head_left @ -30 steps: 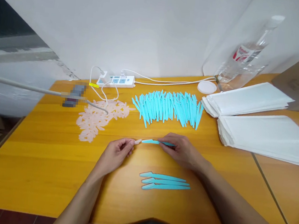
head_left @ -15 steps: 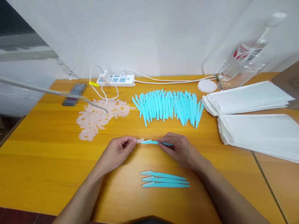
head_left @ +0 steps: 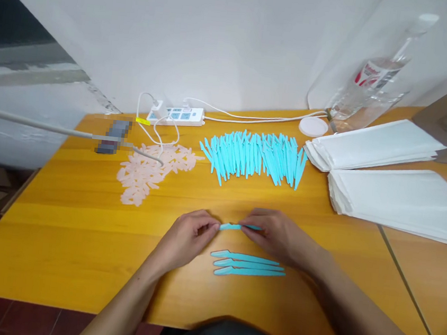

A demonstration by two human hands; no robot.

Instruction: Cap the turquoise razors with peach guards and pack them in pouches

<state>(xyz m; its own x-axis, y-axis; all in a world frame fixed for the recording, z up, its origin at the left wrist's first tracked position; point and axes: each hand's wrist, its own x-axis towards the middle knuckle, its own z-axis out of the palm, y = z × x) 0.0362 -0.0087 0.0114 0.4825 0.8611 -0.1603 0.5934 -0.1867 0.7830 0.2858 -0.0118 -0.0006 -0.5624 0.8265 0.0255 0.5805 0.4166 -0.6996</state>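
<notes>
Left hand [head_left: 188,241] rightward over wooden table [head_left: 69,263]

A broad stretch of bench [head_left: 72,242] lies open at left, short of the pink pieces [head_left: 141,174], over which a gray cable [head_left: 52,125] reaches in. Beyond the left hand [head_left: 190,238] and right hand [head_left: 280,236], a bare strip runs across, bounded by the row of turquoise sticks [head_left: 246,156] behind and white envelopes [head_left: 400,198] at right. The held stick [head_left: 230,227] bridges both hands, and three loose sticks [head_left: 249,265] obstruct the near side.
</notes>
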